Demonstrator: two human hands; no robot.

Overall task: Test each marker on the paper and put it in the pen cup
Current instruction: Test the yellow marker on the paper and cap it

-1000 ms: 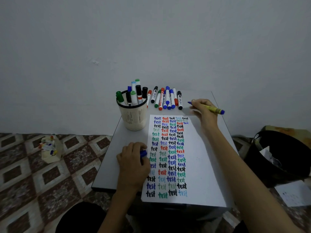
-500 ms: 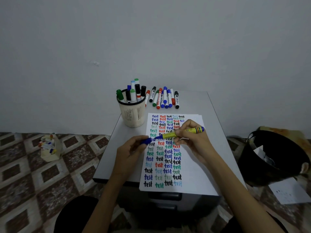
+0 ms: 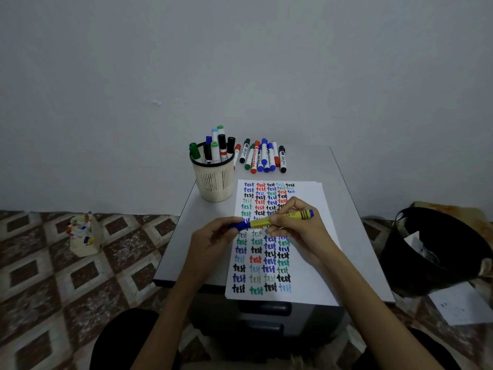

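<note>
The right hand (image 3: 296, 228) grips the yellow marker (image 3: 262, 222) over the paper (image 3: 314, 263) — the left hand (image 3: 210, 241) pinches the blue cap (image 3: 238, 225) at its left end. The pen cup (image 3: 214, 182) stands far left.

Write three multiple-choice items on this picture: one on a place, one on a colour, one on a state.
1. Where does the pen cup stand?
A. On the table, beside the far left corner of the paper
B. In the middle of the paper
C. On the floor

2. What colour is the barrel of the marker held over the paper?
A. Red
B. Yellow
C. White

3. What is the left hand doing?
A. Lying flat on the table
B. Reaching into the pen cup
C. Pinching the blue cap at the marker's end

Key:
1 A: the pen cup stands on the grey table, left of the sheet's far corner.
2 B: the barrel gripped by the right hand is yellow.
3 C: its fingers curl on the blue cap.
</note>
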